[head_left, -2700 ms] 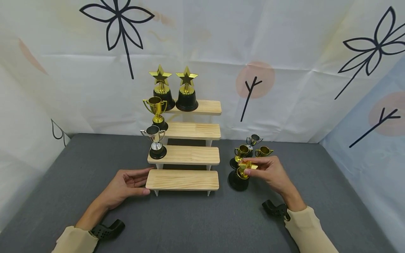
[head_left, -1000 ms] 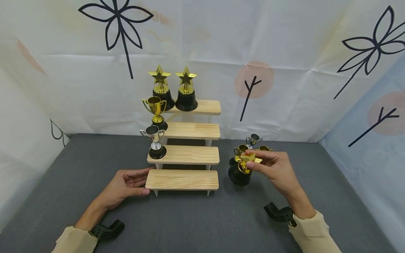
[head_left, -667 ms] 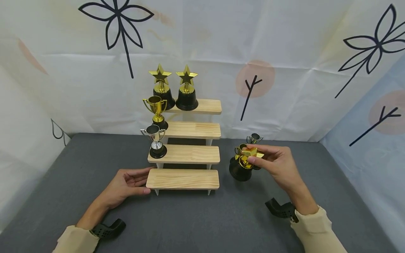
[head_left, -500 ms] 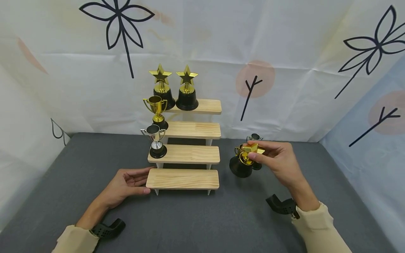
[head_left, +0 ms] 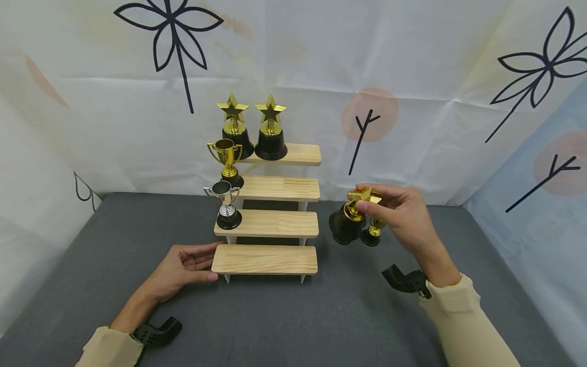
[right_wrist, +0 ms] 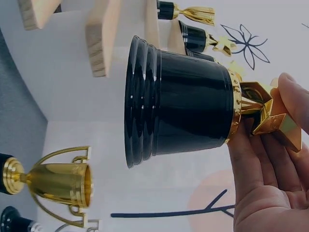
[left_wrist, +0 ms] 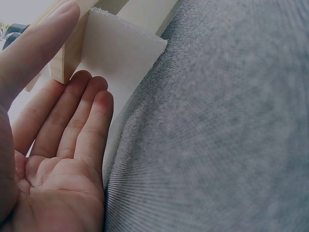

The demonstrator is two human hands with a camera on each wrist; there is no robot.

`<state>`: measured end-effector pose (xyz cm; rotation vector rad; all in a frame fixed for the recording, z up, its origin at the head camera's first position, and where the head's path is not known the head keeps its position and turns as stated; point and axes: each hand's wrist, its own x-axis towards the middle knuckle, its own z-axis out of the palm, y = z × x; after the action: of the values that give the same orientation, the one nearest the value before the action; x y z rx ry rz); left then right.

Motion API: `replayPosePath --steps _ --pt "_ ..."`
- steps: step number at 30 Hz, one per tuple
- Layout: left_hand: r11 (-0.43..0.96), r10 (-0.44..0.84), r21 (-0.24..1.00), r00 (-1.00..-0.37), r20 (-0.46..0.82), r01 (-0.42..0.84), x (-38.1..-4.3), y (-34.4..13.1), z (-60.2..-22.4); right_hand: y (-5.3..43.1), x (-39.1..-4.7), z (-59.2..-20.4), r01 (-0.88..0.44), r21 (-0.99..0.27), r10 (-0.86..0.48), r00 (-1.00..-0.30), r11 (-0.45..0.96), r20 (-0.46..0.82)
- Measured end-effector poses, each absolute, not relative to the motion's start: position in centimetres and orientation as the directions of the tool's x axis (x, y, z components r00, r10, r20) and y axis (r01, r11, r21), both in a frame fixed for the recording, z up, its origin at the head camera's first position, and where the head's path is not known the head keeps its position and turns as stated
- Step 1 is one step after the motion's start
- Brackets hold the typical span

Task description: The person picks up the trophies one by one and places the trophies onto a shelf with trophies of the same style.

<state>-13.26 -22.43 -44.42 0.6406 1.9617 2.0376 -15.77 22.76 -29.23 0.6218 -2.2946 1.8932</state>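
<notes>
My right hand (head_left: 401,216) pinches a star trophy (head_left: 347,224) by its gold star, right of the stand. In the right wrist view the trophy's wide black base (right_wrist: 188,101) points away from the fingers, and it hangs above the table. A small gold cup trophy (head_left: 375,228) stands just behind it, partly covered by the hand. My left hand (head_left: 183,267) lies at the left end of the wooden step stand's lowest shelf (head_left: 264,260). Seen from the left wrist, its fingers (left_wrist: 82,121) are nearly straight, with the tips at the shelf end.
Two star trophies (head_left: 271,145) stand on the top shelf. One gold cup (head_left: 227,153) is on the second shelf and a silver cup (head_left: 227,209) on the third, both at the left end. A printed white cloth (head_left: 302,61) hangs behind the grey table (head_left: 293,326).
My right hand has lifted the star trophy off the table and moved it up and back, so it now covers most of the cups behind. The left hand has stayed at the shelf.
</notes>
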Motion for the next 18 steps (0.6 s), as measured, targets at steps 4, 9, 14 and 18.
replayPosePath --steps 4,9,14,18 --pt "-0.066 0.462 0.99 -0.875 0.142 0.125 -13.3 -22.4 -44.4 22.5 -16.2 -28.5 -0.387 -0.896 -0.255 -0.908 0.216 0.331" --pt "-0.065 0.46 0.99 -0.877 0.138 0.122 -13.3 -22.5 -44.5 22.1 -17.0 -27.4 -0.416 -0.871 -0.286 -0.895 0.262 0.342" --pt "-0.059 0.455 0.991 -0.88 0.135 0.122 -13.3 -22.5 -44.5 21.7 -17.7 -26.5 -0.429 -0.864 -0.311 -0.886 0.265 0.344" --pt "-0.05 0.451 0.991 -0.882 0.133 0.123 -13.3 -22.4 -44.4 21.5 -18.3 -25.9 -0.425 -0.868 -0.315 -0.886 0.256 0.341"
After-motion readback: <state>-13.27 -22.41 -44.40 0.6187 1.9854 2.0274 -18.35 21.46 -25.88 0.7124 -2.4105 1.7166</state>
